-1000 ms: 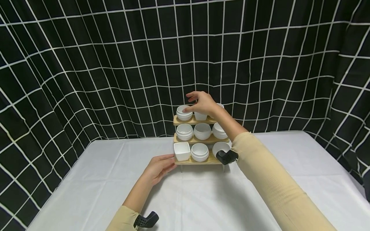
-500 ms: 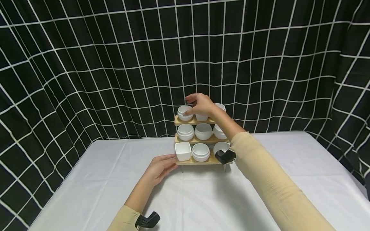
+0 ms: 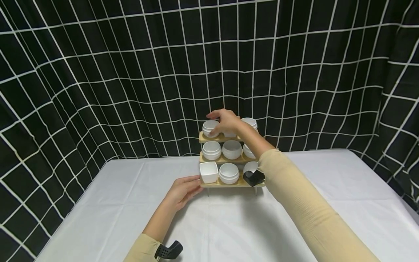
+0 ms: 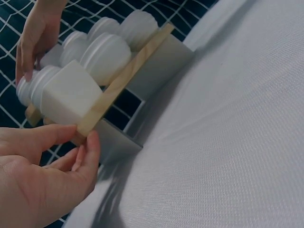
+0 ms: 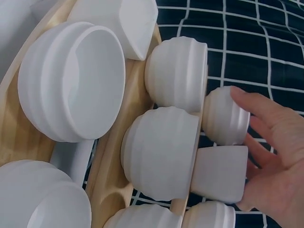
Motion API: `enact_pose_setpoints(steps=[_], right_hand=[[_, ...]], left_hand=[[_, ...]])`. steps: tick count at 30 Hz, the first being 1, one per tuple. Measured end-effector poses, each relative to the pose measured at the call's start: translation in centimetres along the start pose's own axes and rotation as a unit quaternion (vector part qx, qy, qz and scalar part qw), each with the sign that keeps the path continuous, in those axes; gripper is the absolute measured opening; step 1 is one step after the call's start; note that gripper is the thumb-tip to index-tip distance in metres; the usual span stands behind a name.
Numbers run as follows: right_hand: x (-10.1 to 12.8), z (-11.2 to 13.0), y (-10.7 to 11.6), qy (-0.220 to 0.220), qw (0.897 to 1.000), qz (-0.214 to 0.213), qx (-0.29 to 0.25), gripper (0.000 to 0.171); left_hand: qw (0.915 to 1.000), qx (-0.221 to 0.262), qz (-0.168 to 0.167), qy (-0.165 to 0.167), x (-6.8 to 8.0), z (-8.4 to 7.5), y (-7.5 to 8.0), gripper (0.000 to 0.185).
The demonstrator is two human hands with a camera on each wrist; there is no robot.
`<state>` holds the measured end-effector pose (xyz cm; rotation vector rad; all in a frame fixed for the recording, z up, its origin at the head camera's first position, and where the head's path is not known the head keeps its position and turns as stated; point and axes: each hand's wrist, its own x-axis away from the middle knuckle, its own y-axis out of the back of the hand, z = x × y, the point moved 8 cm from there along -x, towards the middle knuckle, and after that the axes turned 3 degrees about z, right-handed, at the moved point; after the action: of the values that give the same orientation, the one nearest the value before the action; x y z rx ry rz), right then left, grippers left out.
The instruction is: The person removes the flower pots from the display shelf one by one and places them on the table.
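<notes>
A three-tier stand with wooden shelves (image 3: 240, 182) holds white bowls on every tier. My left hand (image 3: 182, 191) is at the left end of the lowest shelf; in the left wrist view its thumb and fingers pinch the board's corner (image 4: 90, 121), beside a square white bowl (image 3: 208, 172). Up at the top tier, my right hand (image 3: 228, 122) grips the leftmost round ribbed bowl (image 3: 208, 126), thumb on the front and fingers toward the back. In the right wrist view this bowl (image 5: 223, 116) sits beside a square one (image 5: 221, 173), close under the palm.
More round white bowls (image 3: 231, 149) fill the middle tier and the rest of the stand. White cloth (image 3: 222, 222) covers the table. A black curtain with white grid lines (image 3: 157, 72) hangs behind and at both sides.
My right hand has lowered a little, its thumb moving down from the rim to the bowl's front side. The left hand keeps its hold on the shelf end.
</notes>
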<state>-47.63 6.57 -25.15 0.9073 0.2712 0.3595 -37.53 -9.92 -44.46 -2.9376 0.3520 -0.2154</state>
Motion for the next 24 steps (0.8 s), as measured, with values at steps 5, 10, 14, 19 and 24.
enact_pose_setpoints(steps=[5,10,14,19,24], right_hand=[[-0.16,-0.17,-0.09,-0.018,0.999,0.009,0.039,0.066],[-0.28,-0.03,-0.20,-0.022,0.998,0.018,0.062,0.066],[-0.26,0.17,-0.20,-0.019,0.997,0.018,0.069,0.065],[-0.28,0.32,-0.24,-0.010,0.997,0.009,0.071,0.064],[-0.22,0.41,-0.26,-0.004,0.998,-0.001,0.061,0.064]], left_hand=[[1.0000,-0.002,0.005,-0.006,0.02,0.01,-0.08,0.041],[0.9999,-0.002,0.005,-0.011,0.08,-0.07,-0.12,0.042],[1.0000,-0.001,0.003,-0.008,0.05,0.01,-0.06,0.041],[1.0000,-0.002,-0.003,-0.003,-0.01,0.15,0.14,0.041],[1.0000,0.000,-0.005,0.001,-0.09,0.20,0.22,0.041]])
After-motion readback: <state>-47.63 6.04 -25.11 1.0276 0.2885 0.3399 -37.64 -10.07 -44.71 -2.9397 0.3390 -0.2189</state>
